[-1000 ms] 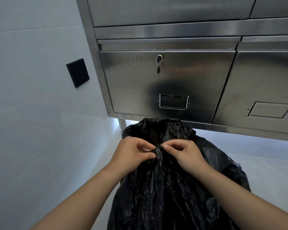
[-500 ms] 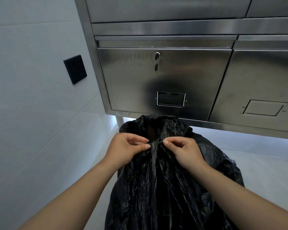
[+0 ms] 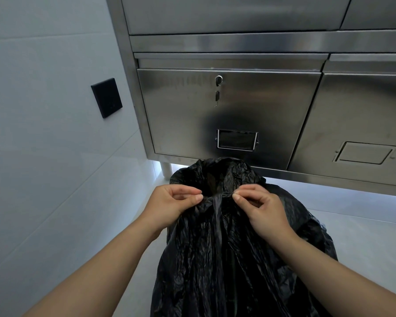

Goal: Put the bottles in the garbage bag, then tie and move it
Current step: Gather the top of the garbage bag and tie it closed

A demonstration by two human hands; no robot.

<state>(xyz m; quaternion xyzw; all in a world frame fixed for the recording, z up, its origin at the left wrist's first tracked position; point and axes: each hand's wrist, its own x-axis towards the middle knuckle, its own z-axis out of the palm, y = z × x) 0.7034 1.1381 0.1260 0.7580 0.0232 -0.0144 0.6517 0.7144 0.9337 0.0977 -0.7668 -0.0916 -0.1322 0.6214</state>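
A black switch [image 3: 106, 97] sits on the tiled wall at the far left. The left hand [image 3: 169, 202] pinches a fold of the bag [image 3: 215, 248] between thumb and forefinger at its gathered neck, likely to keep the plastic bunched for knotting. The bag stands on the floor below the steel cabinet [image 3: 229, 110], its mouth partly open above the neck. The right hand [image 3: 261, 209] pinches the opposite fold. No bottles show; presumably they are inside.

Lighting was soft and cool. A bright strip glowed beneath the steel cabinet [image 3: 229, 110], whose door carried a dark central reflection and a glare band above. Wide-angle distortion bent the edges. Focus was sharp overall.
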